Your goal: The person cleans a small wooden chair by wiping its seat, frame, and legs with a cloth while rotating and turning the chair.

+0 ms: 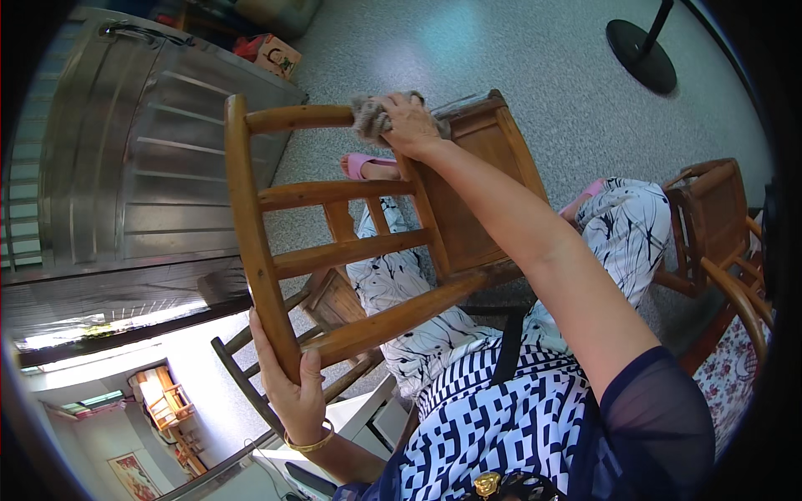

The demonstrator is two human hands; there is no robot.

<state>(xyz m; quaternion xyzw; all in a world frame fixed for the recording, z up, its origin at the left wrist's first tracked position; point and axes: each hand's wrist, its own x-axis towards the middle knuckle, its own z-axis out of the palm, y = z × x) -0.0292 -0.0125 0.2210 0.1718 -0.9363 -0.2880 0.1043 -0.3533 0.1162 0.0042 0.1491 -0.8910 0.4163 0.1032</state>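
A brown wooden chair (465, 210) lies tilted across the front of my body, its panel to the right and its open frame to the left. My left hand (293, 385) grips the near end of the frame's thick end bar (258, 232), thumb on one side and fingers on the other. At the far side, my right hand (410, 125) presses a crumpled grey-brown knitted cloth (373, 119) around the long side rail (301, 117). Part of the cloth is hidden under that palm. Several crossbars (351, 253) span the frame between my hands.
Left stands a metal door (182, 169). Beyond it is a printed carton (277, 57). Another wooden chair (711, 219) is at the right, and a wooden stool or chair (332, 297) stands below the frame. A round black stand base (640, 56) rests on the speckled floor (526, 69).
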